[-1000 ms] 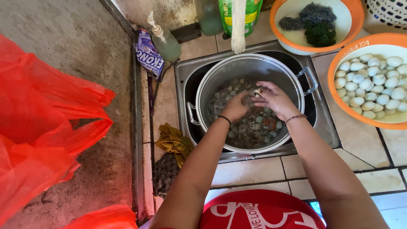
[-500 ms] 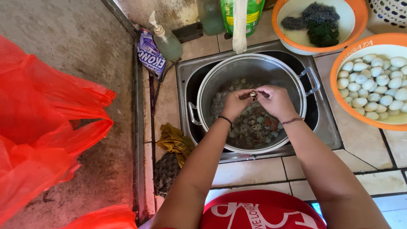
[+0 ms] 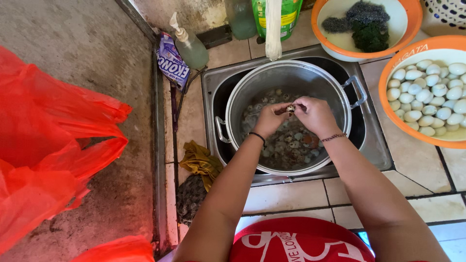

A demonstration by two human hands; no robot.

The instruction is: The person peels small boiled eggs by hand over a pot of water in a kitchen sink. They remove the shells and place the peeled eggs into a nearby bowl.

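Left hand (image 3: 268, 119): my fingers pinch the speckled egg (image 3: 290, 108).
Right hand (image 3: 315, 114): fingers clamped on the same egg.
Egg: held over the steel pot (image 3: 335, 92).
Pot: sits in the sink (image 3: 376, 150).

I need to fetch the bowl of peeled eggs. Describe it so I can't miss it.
Start at the steel pot in the sink. The orange bowl right of it, at the frame's edge, holds smooth white eggs. The other orange bowl, farther back, holds dark scouring pads instead.

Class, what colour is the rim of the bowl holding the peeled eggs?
Orange; the bowl shows best in the head view, at the right.
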